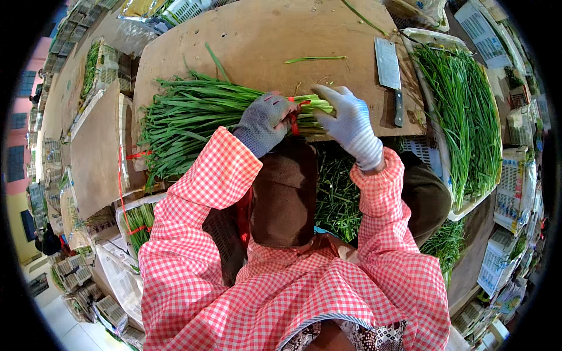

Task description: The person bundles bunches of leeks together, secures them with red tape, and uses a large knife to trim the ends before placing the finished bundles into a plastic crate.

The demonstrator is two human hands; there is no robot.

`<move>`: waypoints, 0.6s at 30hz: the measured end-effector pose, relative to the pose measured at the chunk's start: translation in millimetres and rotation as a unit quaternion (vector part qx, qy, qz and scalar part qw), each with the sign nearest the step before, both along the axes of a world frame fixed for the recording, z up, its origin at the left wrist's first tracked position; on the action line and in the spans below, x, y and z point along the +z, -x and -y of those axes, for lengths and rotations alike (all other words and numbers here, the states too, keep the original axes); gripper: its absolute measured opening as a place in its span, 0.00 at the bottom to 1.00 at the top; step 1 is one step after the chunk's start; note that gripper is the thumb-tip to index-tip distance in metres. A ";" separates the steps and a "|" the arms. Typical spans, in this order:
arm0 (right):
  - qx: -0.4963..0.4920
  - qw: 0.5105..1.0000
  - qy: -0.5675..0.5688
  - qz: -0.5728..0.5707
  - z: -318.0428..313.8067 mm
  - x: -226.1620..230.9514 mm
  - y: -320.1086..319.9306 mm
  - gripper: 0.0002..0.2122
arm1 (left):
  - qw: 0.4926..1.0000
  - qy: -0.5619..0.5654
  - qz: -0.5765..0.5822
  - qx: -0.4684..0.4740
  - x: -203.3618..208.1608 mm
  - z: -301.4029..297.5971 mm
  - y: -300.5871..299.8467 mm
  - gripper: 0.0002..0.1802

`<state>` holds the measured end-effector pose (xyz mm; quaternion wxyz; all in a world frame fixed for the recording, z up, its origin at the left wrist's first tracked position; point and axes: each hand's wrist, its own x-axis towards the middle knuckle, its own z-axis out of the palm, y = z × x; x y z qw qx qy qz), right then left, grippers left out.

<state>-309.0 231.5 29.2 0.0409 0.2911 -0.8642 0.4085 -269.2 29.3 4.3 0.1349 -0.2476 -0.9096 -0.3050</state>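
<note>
A thick bunch of garlic chives (190,111) lies across the wooden board (263,38), its green leaves fanned to the left and its pale stem ends to the right. My left hand (263,121), in a grey glove, is closed round the stems. Just beside its fingers, a red tie (294,124) crosses the bunch. With thumb and fingers on either side, my right hand (352,124), in a white glove, grips the stem ends. The palm sides of both hands are hidden.
A cleaver (389,67) lies on the board at the right, blade away from me. Beyond it stands a crate of loose chives (453,111). One loose stalk (316,59) lies farther back. At lower left, a crate holds tied stems (140,225). Cut greens (336,193) lie below the board.
</note>
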 end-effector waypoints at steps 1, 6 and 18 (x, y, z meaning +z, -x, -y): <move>0.010 0.998 -0.053 -0.028 7.3 -2.4 3.4 0.11 | 1.000 0.001 -0.010 -0.005 -0.4 0.7 0.2 0.12; 0.057 0.981 -0.184 -0.026 21.2 -9.6 17.6 0.08 | 0.992 0.051 0.107 0.034 9.4 3.5 6.3 0.12; 0.007 0.987 0.160 0.033 -20.8 -26.8 -39.9 0.07 | 0.976 0.050 0.211 0.025 6.4 8.4 39.5 0.35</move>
